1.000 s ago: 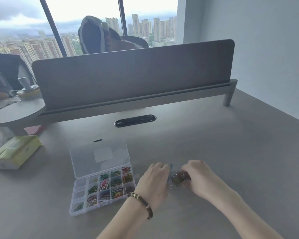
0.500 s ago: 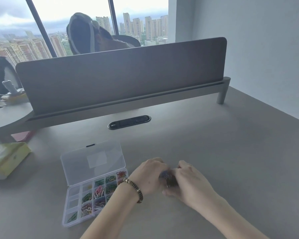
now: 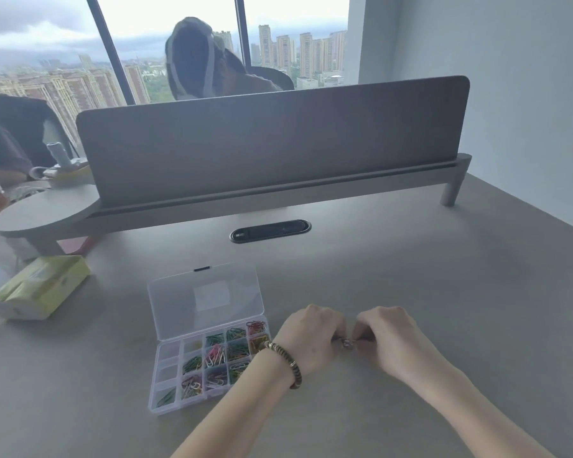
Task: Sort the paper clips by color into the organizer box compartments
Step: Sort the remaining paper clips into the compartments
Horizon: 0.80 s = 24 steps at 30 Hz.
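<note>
A small tangle of paper clips [image 3: 346, 343] was pinched between the left hand [image 3: 311, 338] and the right hand [image 3: 386, 338], both grips closed on it just above the counter [image 3: 444, 292], to the right of the organizer box [image 3: 166, 406]. The box lay open, with sorted clips already held in most compartments. The step in hand was judged to be the pulling apart of linked clips. Next, a single clip would need to be freed, its colour read, and the matching compartment reached by the left hand.
</note>
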### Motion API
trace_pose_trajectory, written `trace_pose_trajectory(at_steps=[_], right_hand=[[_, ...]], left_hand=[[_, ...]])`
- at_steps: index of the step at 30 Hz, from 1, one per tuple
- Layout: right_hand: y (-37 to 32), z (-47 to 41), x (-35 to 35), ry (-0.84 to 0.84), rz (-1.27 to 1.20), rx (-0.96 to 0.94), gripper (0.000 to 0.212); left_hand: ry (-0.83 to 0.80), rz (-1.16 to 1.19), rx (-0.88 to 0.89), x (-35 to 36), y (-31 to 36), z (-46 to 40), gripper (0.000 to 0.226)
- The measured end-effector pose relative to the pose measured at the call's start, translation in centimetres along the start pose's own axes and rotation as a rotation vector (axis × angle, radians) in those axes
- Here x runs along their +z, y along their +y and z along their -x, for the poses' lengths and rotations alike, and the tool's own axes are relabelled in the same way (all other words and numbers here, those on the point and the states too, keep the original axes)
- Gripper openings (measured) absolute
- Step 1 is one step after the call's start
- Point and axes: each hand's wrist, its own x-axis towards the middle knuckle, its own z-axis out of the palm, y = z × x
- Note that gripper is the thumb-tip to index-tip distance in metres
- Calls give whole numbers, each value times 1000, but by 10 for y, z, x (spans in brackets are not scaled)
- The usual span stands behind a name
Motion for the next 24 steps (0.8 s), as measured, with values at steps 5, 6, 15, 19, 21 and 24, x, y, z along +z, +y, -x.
trace_pose_trajectory(at_steps=[5,6,15,19,21,24], right_hand=[[3,4,-2,11,47,-91,27],[4,6,-3,16,53,-103,23],[-2,14,-25,66,-141,-67,23],[-34,17,-45,39,-314,-118,18],[-58,14,-46,14,-377,-147,13],[-95,4,-33,-76,-391,-223,8]], left_hand=[[9,-74,2,0,6,3,13],[20,-102,4,0,7,3,14],[117,-11,-74,-16,3,13,9],[292,139,-172,-63,-31,47,8],[349,168,-255,-86,-55,75,8],[414,168,-376,-100,-85,116,10]])
